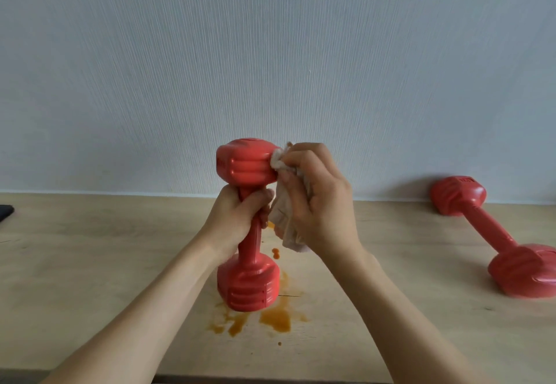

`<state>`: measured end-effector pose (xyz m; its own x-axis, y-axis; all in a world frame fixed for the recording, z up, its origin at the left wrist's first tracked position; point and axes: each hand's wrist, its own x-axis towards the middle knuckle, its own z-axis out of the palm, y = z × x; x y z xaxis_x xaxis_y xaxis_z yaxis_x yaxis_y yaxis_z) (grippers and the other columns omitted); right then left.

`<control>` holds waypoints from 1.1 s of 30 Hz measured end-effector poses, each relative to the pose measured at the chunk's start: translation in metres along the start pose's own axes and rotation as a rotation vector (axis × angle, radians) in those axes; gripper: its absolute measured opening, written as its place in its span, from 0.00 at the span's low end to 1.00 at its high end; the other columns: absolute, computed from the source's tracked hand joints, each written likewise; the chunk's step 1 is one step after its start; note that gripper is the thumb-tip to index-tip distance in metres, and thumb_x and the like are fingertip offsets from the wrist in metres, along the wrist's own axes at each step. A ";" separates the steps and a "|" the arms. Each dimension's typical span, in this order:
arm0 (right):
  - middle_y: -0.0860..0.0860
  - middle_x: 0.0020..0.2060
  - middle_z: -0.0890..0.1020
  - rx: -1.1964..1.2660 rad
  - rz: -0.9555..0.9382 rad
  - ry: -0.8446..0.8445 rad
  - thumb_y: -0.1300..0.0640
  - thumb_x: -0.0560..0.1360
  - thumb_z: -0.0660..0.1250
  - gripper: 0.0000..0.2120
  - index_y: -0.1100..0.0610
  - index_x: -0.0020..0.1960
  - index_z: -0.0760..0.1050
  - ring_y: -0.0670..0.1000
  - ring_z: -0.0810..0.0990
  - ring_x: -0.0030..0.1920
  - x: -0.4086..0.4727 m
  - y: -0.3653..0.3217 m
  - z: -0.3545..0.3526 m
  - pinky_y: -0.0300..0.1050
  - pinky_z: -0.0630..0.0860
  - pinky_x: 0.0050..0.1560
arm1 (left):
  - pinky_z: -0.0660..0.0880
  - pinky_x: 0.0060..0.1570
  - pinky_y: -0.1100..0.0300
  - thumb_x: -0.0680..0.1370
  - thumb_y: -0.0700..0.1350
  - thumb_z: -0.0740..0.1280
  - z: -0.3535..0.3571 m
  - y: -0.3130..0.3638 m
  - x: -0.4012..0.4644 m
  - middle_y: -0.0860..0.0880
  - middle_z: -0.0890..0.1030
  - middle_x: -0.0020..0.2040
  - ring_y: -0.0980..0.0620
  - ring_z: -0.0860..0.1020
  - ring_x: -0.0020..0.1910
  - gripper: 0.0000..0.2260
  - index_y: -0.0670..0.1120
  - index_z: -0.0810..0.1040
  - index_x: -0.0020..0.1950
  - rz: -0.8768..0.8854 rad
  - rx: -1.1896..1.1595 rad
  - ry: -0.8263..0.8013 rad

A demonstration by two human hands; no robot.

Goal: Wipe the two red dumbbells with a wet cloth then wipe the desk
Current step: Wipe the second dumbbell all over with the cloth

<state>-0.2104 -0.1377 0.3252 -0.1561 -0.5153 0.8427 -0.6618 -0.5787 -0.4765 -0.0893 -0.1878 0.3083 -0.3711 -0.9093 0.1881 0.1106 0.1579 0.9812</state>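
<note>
Two hands work: left hand (240,215) clenches the upright, rigid, likely heavy dumbbell (245,221) by its handle; right hand (316,200) presses a limp cloth (285,218) at 3 o'clock on its top.

My left hand (240,215) covers the upper handle of the upright dumbbell (248,284), so I can't see the grip there. My right hand (316,200) hides most of the cloth (285,218) and the right face of the top head. Embossed marking on that head is too small to read. Second dumbbell (487,233): near head cut off by the right edge, its marking unreadable. Dark object (6,212) at the left edge is cropped, can't identify it. Spill (276,317) partly hidden under the dumbbell base. Counter (90,263) front runs off the bottom edge.
</note>
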 end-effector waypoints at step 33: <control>0.47 0.46 0.73 0.003 0.096 -0.001 0.65 0.74 0.66 0.04 0.60 0.46 0.78 0.34 0.73 0.45 -0.003 0.006 -0.002 0.29 0.70 0.46 | 0.69 0.28 0.61 0.70 0.40 0.63 0.001 0.001 0.001 0.48 0.70 0.23 0.52 0.69 0.24 0.13 0.48 0.73 0.25 0.006 -0.026 -0.051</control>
<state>-0.2152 -0.1380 0.3204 -0.2181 -0.5694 0.7926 -0.6416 -0.5283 -0.5560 -0.0906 -0.1884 0.3096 -0.4171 -0.8874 0.1961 0.1365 0.1522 0.9789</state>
